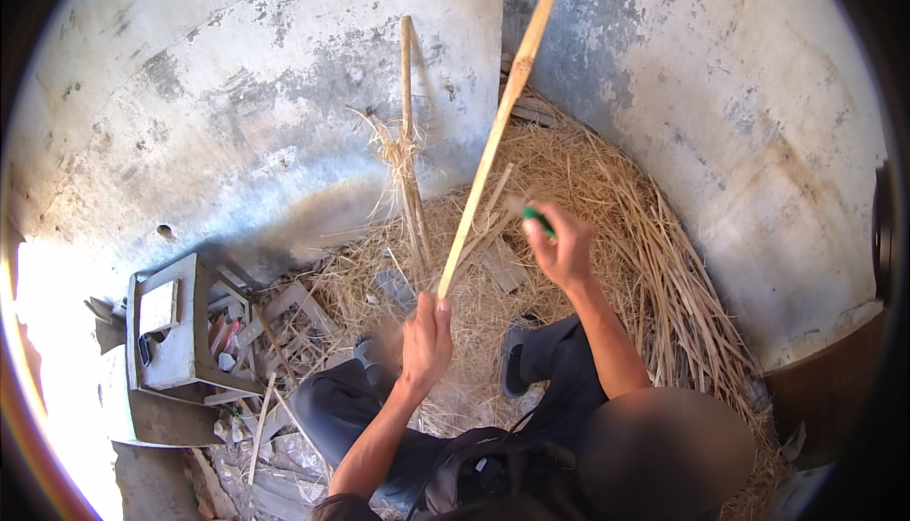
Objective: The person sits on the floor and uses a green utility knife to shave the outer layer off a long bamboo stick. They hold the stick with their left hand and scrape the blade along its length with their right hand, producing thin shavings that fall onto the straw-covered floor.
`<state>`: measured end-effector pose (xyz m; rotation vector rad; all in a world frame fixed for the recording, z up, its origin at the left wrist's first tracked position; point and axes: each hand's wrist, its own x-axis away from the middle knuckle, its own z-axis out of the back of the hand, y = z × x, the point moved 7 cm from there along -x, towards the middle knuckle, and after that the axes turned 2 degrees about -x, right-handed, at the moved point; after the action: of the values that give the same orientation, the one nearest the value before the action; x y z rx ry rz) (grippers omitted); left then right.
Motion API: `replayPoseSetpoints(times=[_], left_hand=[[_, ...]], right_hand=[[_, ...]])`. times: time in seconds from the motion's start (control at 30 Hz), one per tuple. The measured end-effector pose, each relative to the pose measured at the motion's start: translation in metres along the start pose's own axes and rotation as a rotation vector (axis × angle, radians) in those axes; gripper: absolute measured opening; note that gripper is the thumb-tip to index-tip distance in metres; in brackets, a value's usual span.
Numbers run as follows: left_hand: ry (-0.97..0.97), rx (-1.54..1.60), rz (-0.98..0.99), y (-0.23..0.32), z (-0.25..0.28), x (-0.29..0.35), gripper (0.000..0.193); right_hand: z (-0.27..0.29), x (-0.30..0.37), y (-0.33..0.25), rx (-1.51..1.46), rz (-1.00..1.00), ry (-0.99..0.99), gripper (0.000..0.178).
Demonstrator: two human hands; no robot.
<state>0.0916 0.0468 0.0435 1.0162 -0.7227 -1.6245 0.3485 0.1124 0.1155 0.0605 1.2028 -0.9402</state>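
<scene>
A: Nearest us first. What do we log for the hands?

B: Left hand (427, 343): fingers curled firmly, thumb laid along the near end of a pale strip (486, 163). Whether any strip runs on beneath the palm, we can't tell. Right hand (566, 244): fingers folded round a green-handled tool (539, 220). Its tip is blurred; near the strip, apart from it as we see it.

A: The strip's place?

B: Raised ahead of the knees (330, 405), over straw-like litter (573, 159).

A: What could go wrong?

B: Our judgement: a slip. If that tip is sharp and a stroke runs down toward the body, it could catch the left thumb, since the grip sits right at the end. With one hand holding it, so far as we see, the strip might also twist or whip under pressure.

A: Its lie?

B: Long axis slants up and away from the left hand, leaning right. Far end leaves our view at the top, past a knot-like mark (521, 65).

A: Farther out?

B: Long sticks (678, 284) heaped on the right; a pole (407, 80) nearly upright before a flaking wall (237, 94).
</scene>
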Motion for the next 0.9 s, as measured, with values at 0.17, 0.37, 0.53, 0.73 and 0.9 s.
replayPoseSetpoints(times=[0.17, 0.37, 0.53, 0.73, 0.9], left_hand=[[0.048, 0.07, 0.013, 0.005, 0.006, -0.006, 0.022], [0.019, 0.005, -0.03, 0.013, 0.005, -0.004, 0.022], [0.018, -0.059, -0.056, 0.015, 0.006, -0.002, 0.022], [0.043, -0.185, -0.104, 0.01, 0.002, 0.005, 0.026], [-0.009, -0.258, -0.09, 0.002, -0.006, 0.012, 0.024]], right_hand=[[-0.029, 0.003, -0.067, -0.03, 0.217, -0.255, 0.032], [-0.029, -0.001, -0.07, 0.008, 0.205, -0.222, 0.028], [-0.02, -0.006, -0.075, 0.087, 0.27, -0.193, 0.026], [0.002, -0.015, -0.039, 0.173, 0.212, 0.011, 0.034], [0.026, -0.026, 0.008, 0.133, -0.018, 0.103, 0.046]])
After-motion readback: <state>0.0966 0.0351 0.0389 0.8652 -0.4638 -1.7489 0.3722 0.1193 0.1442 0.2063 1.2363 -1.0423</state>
